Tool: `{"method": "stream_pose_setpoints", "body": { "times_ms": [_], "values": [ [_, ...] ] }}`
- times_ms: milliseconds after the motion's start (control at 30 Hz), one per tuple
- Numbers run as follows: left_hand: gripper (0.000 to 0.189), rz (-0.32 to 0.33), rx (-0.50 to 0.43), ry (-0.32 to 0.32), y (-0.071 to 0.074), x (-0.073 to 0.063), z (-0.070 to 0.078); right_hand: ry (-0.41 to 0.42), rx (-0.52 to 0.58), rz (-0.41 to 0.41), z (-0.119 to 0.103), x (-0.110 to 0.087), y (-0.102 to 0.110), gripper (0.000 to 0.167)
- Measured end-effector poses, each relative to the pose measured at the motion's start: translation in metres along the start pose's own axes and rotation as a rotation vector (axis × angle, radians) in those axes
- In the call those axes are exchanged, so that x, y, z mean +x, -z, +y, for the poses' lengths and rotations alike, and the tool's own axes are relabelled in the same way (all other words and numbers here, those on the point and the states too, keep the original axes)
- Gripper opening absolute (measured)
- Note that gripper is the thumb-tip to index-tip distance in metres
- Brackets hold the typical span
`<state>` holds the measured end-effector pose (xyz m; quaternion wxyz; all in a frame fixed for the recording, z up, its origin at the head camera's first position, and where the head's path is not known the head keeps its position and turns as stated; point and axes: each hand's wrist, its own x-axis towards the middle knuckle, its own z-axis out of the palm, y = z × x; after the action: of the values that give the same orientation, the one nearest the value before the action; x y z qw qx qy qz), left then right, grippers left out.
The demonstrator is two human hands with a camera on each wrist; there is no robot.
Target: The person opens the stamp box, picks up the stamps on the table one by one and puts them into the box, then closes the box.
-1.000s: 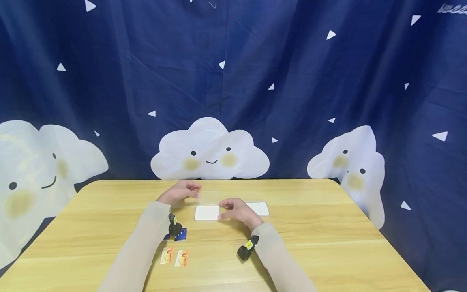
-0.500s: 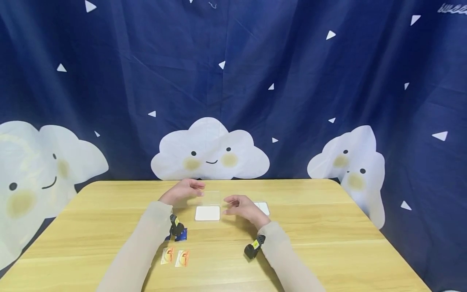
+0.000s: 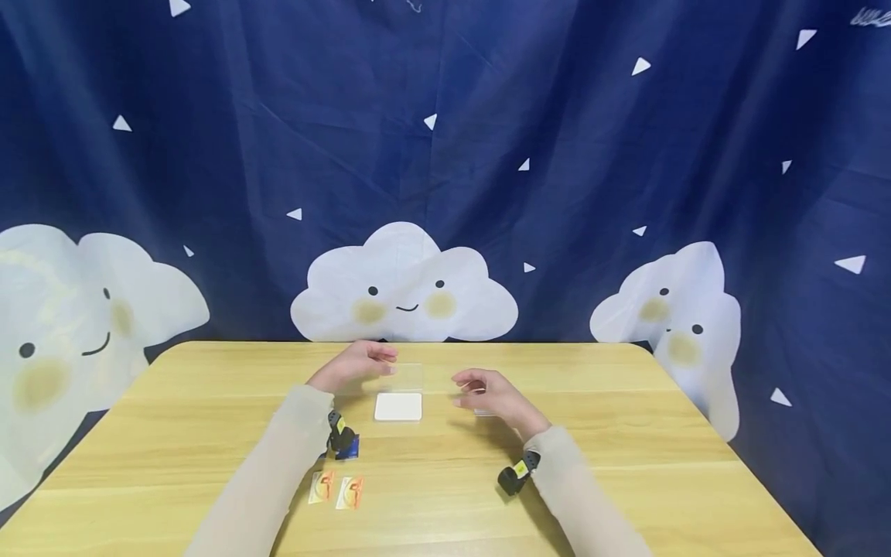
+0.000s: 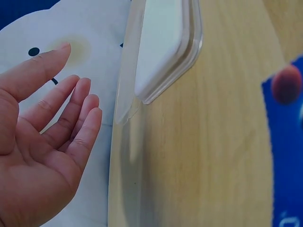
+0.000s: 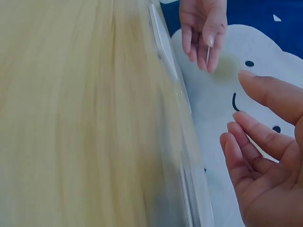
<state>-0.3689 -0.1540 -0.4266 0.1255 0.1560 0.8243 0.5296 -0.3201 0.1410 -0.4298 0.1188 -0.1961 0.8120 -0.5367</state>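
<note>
A clear plastic case holds a white rectangular block or card stack. Its transparent lid lies folded back behind it. My left hand hovers at the lid's left with nothing in it; the left wrist view shows its fingers loosely bent and apart from the case. Over to the right, my right hand hangs above the table, thumb and fingers parted, holding nothing. Beneath it a second flat case shows only in part, mostly hidden by the hand in the head view.
On the wooden table, two orange-and-white printed cards lie toward the front left. Blue printed cards lie behind them, partly covered by the left wrist camera. A dark blue curtain with white clouds hangs beyond the far edge.
My right hand has drawn away from the white block's case and moved right, over the second case. The left hand has shifted slightly right; the case stays put.
</note>
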Motion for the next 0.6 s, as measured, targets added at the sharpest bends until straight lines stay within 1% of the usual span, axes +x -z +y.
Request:
{"method": "stream_pose_setpoints", "body": {
  "times_ms": [200,367,500,600],
  "values": [
    [0.049,-0.011,0.015,-0.007,-0.004,-0.001,0.006,0.027,-0.006,0.011,0.008,-0.012,0.022,0.047],
    [0.049,-0.027,0.004,-0.013,-0.008,0.002,0.012,0.034,-0.015,0.03,0.016,-0.022,0.037,0.045],
    [0.049,-0.032,0.002,-0.031,-0.014,0.003,0.019,0.021,-0.013,0.033,0.02,-0.029,0.046,0.047],
    [0.048,-0.036,0.01,-0.041,-0.021,0.003,0.024,0.015,0.0,0.058,0.026,-0.033,0.053,0.047]
  ]
}}
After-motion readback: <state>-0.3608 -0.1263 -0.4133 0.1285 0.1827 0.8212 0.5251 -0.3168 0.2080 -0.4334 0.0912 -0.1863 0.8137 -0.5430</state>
